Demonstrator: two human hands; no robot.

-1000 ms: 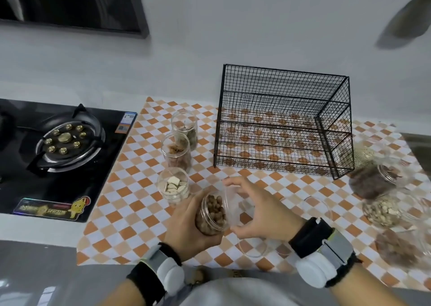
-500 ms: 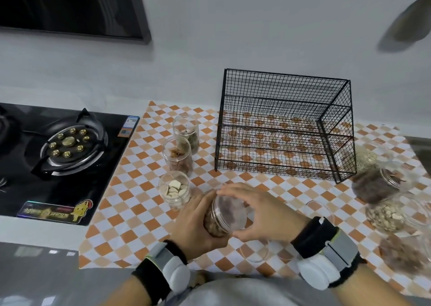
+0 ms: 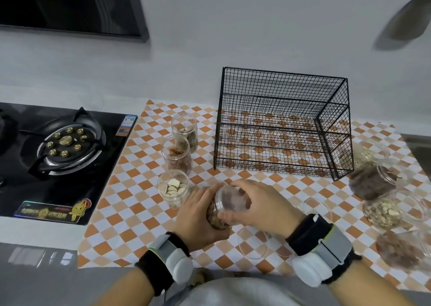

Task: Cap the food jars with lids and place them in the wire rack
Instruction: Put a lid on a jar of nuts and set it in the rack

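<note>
Left hand (image 3: 197, 214) grasps a clear cylindrical plastic jar (image 3: 215, 218) of brown lumps; right hand (image 3: 258, 204) clasps the round transparent lid (image 3: 229, 199) against its mouth.

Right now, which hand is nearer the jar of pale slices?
The left hand. It grips the held jar just right of the slices jar, almost touching it. The right hand is further right, on the lid.

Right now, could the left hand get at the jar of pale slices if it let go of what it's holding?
Probably yes. The jar of pale slices stands just left of the left hand, nothing between them. But that hand grips the jar the right hand is capping, so it isn't free yet.
</note>
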